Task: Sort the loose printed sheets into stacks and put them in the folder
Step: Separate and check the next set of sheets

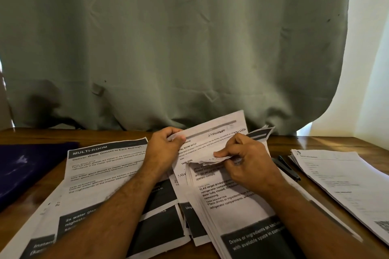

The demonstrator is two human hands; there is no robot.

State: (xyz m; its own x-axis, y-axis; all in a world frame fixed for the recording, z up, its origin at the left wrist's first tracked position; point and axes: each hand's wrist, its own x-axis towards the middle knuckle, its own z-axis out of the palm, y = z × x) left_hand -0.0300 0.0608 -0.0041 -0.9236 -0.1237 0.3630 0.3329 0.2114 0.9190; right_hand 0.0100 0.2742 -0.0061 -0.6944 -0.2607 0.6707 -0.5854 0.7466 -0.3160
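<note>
Lying nearest, under both forearms, the loose sheets spread over the wooden table, with a thicker stack below the right wrist. Above that stack the right hand pinches the curled edges of several pages between thumb and bent fingers. Just left of this grip, the left hand holds the top corner of a lifted sheet, thumb on its face and fingers curled behind it; the sheet tilts up and away from both hands. Right of the grip lie a black pen and a separate stack. Far left of the hands sits a dark purple folder. Beyond everything hangs a grey-green curtain.
</note>
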